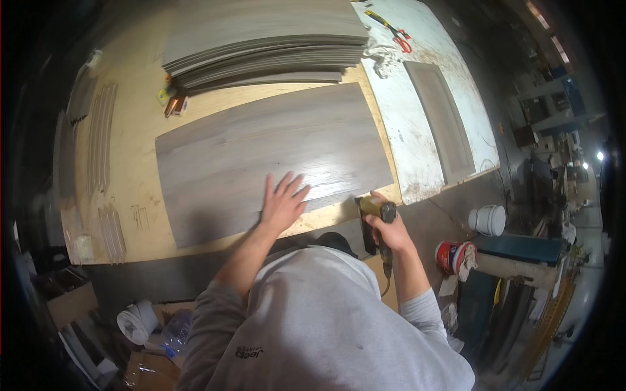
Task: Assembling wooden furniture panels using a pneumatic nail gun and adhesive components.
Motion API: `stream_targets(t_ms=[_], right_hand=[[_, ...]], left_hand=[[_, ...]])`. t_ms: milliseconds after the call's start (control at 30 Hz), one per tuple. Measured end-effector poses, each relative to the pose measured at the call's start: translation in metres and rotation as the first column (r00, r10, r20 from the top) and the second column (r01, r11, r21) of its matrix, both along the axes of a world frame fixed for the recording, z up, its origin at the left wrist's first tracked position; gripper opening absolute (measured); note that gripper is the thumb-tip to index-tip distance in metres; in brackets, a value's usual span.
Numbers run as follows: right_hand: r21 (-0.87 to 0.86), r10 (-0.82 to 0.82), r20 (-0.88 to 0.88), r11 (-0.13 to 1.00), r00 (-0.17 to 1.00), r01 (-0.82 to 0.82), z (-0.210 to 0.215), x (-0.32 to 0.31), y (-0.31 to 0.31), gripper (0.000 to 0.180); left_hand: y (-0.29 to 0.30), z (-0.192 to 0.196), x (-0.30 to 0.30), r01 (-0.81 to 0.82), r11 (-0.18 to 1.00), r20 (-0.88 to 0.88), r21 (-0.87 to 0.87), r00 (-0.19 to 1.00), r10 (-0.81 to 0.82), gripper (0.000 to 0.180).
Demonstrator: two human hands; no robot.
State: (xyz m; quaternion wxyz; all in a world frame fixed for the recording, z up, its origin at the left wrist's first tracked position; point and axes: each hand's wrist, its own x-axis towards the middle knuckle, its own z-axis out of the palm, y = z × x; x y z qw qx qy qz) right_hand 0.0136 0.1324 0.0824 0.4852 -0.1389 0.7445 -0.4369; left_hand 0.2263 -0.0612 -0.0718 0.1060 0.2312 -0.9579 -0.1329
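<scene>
A large grey wood-grain panel (261,150) lies flat on a plywood workbench (140,140). My left hand (283,201) rests flat on the panel near its front edge, fingers spread. My right hand (386,231) grips a small yellow and black power tool (375,210) held against the panel's front right corner. A cord hangs down from the tool below my wrist.
A stack of grey panels (274,45) sits at the back of the bench. A white paint-stained table (424,91) to the right holds a narrow grey door panel (442,120), red scissors (401,40) and a rag. Buckets (488,219) stand on the floor at right.
</scene>
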Motion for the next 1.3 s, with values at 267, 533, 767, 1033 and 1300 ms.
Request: stream_targets(t_ms=[267,533,767,1033,1300], right_hand=[[-0.004,0.263,0.113,0.965,0.958,-0.264,-0.006,0.060,-0.034,0.069],[-0.057,0.545,0.099,0.838,0.832,-0.542,0.006,0.142,-0.130,0.072],[-0.061,0.760,0.096,0.649,0.643,-0.758,0.014,0.244,-0.225,0.071],[0.090,0.856,0.047,0.510,0.515,-0.856,-0.012,0.297,-0.263,0.068],[0.132,0.864,0.044,0.493,0.502,-0.860,-0.012,0.308,-0.266,0.066]], left_hand=[[-0.025,0.003,0.233,-0.605,0.794,-0.093,-0.064,0.796,0.599,0.045],[-0.032,0.007,0.255,-0.749,0.641,-0.268,0.169,0.591,0.761,0.036],[-0.047,-0.001,0.281,-0.704,0.661,-0.290,0.260,0.596,0.749,0.043],[-0.052,-0.005,0.294,-0.627,0.626,-0.235,0.463,0.595,0.769,0.035],[-0.049,-0.007,0.293,-0.664,0.629,-0.331,0.406,0.535,0.778,0.027]])
